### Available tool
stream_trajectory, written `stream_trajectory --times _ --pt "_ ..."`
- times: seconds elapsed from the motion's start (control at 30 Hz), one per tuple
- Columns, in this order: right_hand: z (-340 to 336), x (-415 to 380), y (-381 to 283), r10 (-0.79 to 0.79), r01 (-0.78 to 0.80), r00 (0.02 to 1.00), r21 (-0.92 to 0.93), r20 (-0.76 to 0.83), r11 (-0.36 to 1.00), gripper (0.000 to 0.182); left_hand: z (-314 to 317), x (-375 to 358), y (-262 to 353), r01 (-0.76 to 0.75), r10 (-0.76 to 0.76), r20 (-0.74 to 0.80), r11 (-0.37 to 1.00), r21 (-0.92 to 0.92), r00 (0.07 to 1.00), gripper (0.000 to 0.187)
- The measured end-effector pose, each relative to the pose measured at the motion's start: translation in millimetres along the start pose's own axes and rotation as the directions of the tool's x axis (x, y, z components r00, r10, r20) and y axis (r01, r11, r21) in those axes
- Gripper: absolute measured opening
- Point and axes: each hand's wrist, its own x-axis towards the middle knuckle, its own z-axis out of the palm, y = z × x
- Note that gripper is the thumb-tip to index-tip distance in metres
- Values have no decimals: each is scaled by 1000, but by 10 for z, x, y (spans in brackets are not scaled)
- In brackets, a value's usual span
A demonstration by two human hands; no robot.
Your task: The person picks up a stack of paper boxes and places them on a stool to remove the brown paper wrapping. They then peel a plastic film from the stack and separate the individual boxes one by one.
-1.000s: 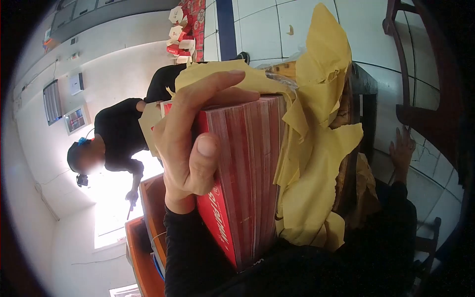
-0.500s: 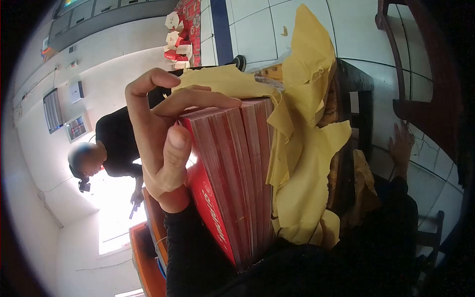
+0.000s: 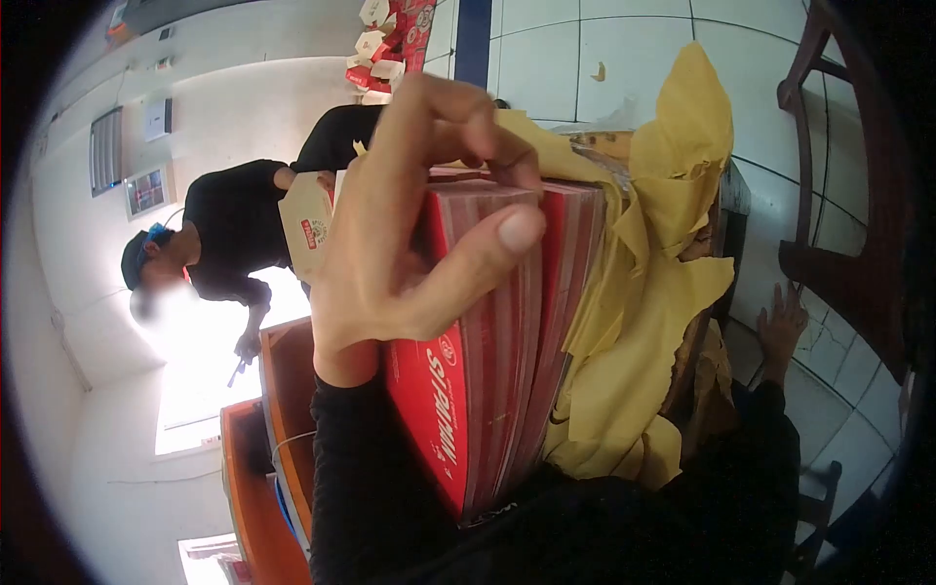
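Note:
My left hand [image 3: 419, 244] reaches over a thick stack of red printed cardboard blanks [image 3: 487, 390]. Its fingers curl over the far end, tips at a gap that splits the stack, and the thumb lies across the layered edges. White lettering shows on the outer red face. Torn yellow-brown wrapping paper [image 3: 624, 370] lies along the stack's right side and far end. Low on the right, my right hand [image 3: 782, 327] hangs apart from the stack with its fingers spread, close to a dark wooden chair [image 3: 838, 258]; nothing shows in it.
The view is turned sideways. A person in black [image 3: 234, 210] sits or stands at the left, a dark object in one hand. Near them is a white-and-red carton [image 3: 307, 229]. More folded cartons [image 3: 375, 44] sit on a red patterned surface. Floor tiles [image 3: 624, 68] lie beyond.
The view has shifted, so the stack appears further right. My left fingers have curled more and the thumb has swung across the edges. The stack's gap looks wider. A carton now shows near the person.

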Motion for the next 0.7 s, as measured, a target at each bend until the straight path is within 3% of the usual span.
stream_trajectory --times 0.1,0.27,0.37,0.53,0.7 --pt "24 0 16 -20 19 999 -21 -28 1000 63 -41 44 21 -36 28 91 995 92 995 31" --pt "64 -9 29 -2 2 1000 -23 -10 1000 63 -47 60 26 -66 50 128 991 117 990 28" --pt "84 -16 28 -44 41 995 -31 -91 999 62 -25 66 -1 -90 74 117 987 132 990 27" --pt "-38 -7 -22 -10 10 1000 -49 -5 999 61 -4 66 -10 -106 86 128 981 164 988 27" --pt "-7 -9 -2 -46 46 995 -1 -85 999 59 67 57 110 39 -41 11 991 126 999 18"
